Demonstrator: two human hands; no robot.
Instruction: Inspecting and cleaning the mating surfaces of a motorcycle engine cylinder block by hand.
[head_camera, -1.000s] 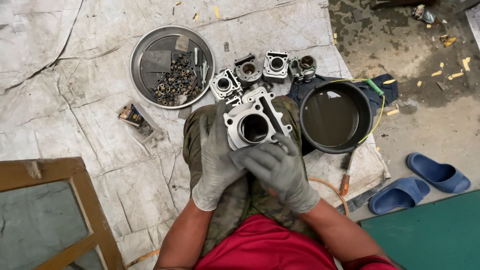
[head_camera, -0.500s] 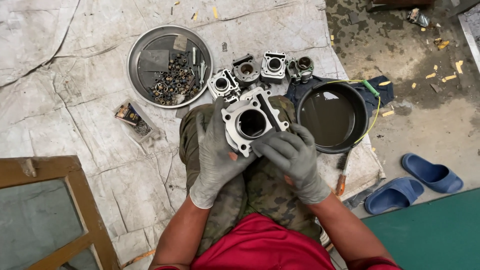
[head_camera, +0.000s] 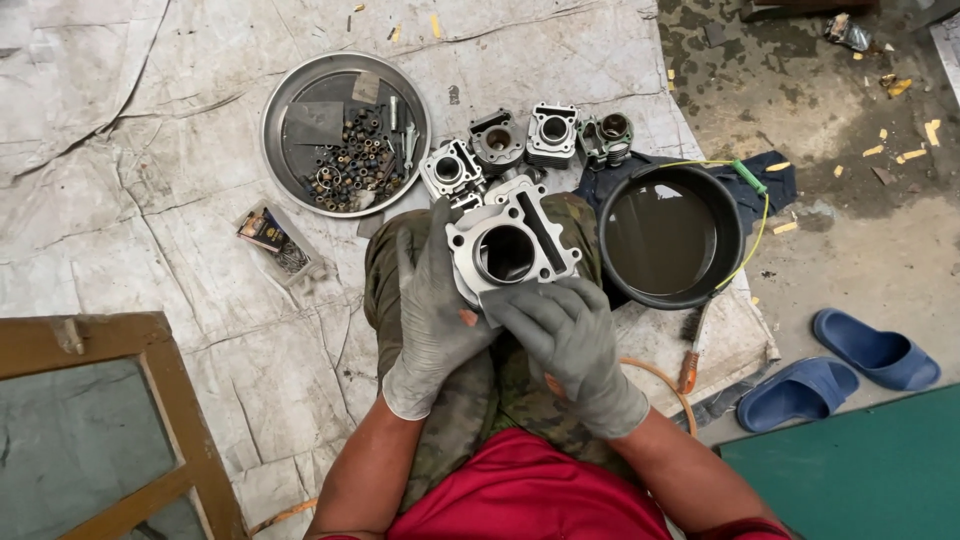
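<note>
A silver engine cylinder block (head_camera: 510, 245) with a round bore rests over my lap, its open face up. My left hand (head_camera: 432, 305), in a grey glove, grips its left side with the fingers up along the edge. My right hand (head_camera: 565, 335), also gloved, presses on the block's near edge with the fingertips flat on the metal. Both hands touch the block.
Several smaller cylinder blocks (head_camera: 525, 140) lie on the white sheet beyond my knees. A round metal tray (head_camera: 290, 90) of bolts and small parts sits at upper left. A black basin (head_camera: 668, 235) of dark liquid stands at right, a brush beside it. Blue sandals (head_camera: 840, 375) lie at right.
My right hand slid along the block's near edge, back and forth. The block tilted slightly in my left hand and stays over my lap.
</note>
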